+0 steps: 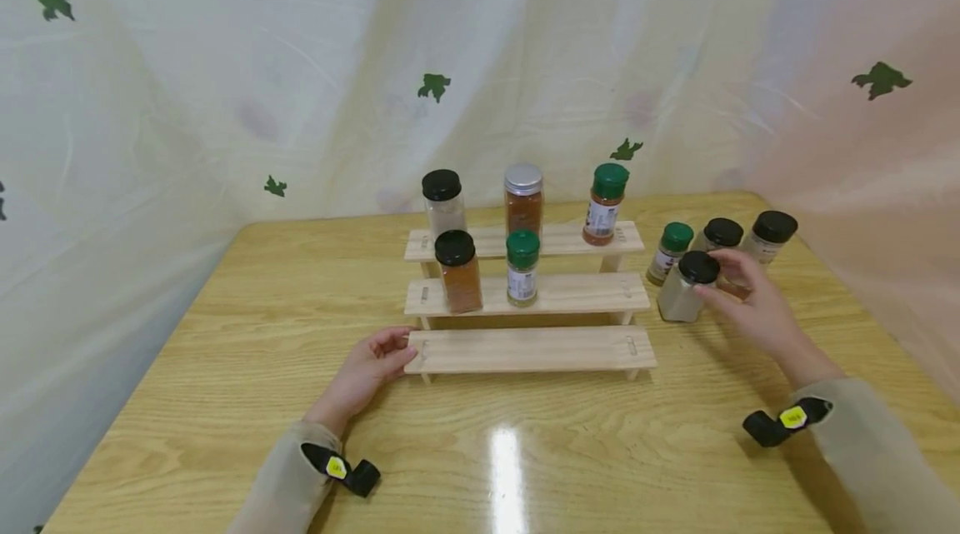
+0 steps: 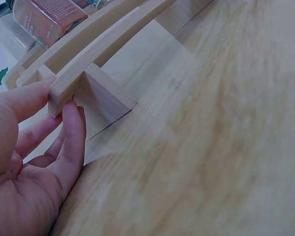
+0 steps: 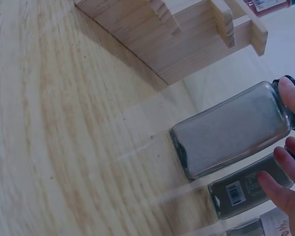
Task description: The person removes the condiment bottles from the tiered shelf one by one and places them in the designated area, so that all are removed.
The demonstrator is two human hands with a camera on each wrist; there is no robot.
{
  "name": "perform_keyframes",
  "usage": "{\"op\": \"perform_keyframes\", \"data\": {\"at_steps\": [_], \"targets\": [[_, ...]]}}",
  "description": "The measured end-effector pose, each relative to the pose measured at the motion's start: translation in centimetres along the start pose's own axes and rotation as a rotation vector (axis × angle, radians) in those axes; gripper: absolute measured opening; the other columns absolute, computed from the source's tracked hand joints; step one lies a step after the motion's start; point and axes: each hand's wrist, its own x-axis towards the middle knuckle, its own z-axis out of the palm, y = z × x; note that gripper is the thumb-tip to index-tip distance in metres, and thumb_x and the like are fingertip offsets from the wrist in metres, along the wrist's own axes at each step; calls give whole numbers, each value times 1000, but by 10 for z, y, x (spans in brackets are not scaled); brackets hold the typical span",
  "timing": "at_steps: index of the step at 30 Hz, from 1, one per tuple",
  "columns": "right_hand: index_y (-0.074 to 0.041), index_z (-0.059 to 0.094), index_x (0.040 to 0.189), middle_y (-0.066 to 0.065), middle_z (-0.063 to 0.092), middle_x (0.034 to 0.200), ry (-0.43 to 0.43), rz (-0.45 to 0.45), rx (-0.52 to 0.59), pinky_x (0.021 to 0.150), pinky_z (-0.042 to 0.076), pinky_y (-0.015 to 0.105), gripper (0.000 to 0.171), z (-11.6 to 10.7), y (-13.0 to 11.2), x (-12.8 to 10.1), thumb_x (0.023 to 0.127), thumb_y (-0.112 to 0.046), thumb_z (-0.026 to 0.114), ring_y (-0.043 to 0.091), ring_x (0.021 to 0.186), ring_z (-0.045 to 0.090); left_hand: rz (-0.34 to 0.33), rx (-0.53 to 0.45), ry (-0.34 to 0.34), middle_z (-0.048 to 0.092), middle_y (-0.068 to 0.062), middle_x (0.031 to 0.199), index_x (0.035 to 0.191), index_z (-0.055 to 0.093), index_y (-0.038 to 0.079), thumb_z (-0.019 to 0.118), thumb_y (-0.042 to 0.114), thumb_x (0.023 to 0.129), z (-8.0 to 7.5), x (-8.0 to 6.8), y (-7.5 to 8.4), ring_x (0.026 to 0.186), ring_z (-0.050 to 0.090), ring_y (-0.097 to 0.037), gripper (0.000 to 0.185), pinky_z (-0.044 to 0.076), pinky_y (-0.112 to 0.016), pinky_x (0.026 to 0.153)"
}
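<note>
A three-tier wooden spice rack (image 1: 528, 348) stands mid-table. My left hand (image 1: 366, 369) pinches the left end of its lowest shelf, the thumb against the board end and fingers curled beneath, as the left wrist view shows. To the right of the rack, my right hand (image 1: 757, 309) holds a glass spice jar (image 1: 678, 301) of pale powder by its black lid, thumb and fingers about it. In the right wrist view that jar (image 3: 233, 130) appears upright beside another jar (image 3: 241, 189) with a barcode; whether its base touches the table I cannot tell.
The top shelf bears a black-lidded jar (image 1: 444, 205), a silver-lidded jar (image 1: 523, 199) and a green-capped jar (image 1: 603, 205). On the middle shelf are an orange-brown jar (image 1: 459, 276) and a green-capped jar (image 1: 522, 271). Near my right hand stand a small green-capped jar (image 1: 670, 255) and black-lidded jars (image 1: 772, 234).
</note>
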Motion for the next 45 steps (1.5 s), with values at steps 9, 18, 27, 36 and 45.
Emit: {"op": "perform_keyframes", "data": {"at_steps": [9,18,27,36,45], "targets": [[-2,48,125,-27,44,113,69,-32,24,81,36,-1,42,-11,-12,1,86,2,64,-13,103,43,-1,1,3,52,4,94,130,44,-13,57,0,91,0,0,0,80,51,-2,43,46,-16,68],[1,51,123,-17,50,115,112,-115,61,84,38,1,41,-7,-31,-5,85,6,64,-11,105,47,2,1,0,53,3,95,130,43,-13,56,1,91,1,0,0,80,52,-2,43,46,-16,68],[-8,55,119,-11,52,114,140,-170,77,87,38,2,45,-1,-37,-7,81,14,64,-7,106,48,11,-18,-14,53,3,95,130,43,-14,56,0,91,0,0,-1,81,53,-2,44,47,-16,69],[3,55,116,1,54,112,147,-231,-1,88,36,2,42,1,-45,-10,78,14,67,-10,106,46,25,-25,-13,53,4,93,129,42,-15,57,0,91,1,-2,0,80,53,-1,44,47,-16,69],[8,57,112,-10,52,112,114,-287,13,89,38,4,43,11,-55,-10,73,19,68,-9,105,47,17,-18,-9,53,3,94,130,43,-14,57,0,90,2,-1,-1,80,53,-2,44,48,-16,69]]}}
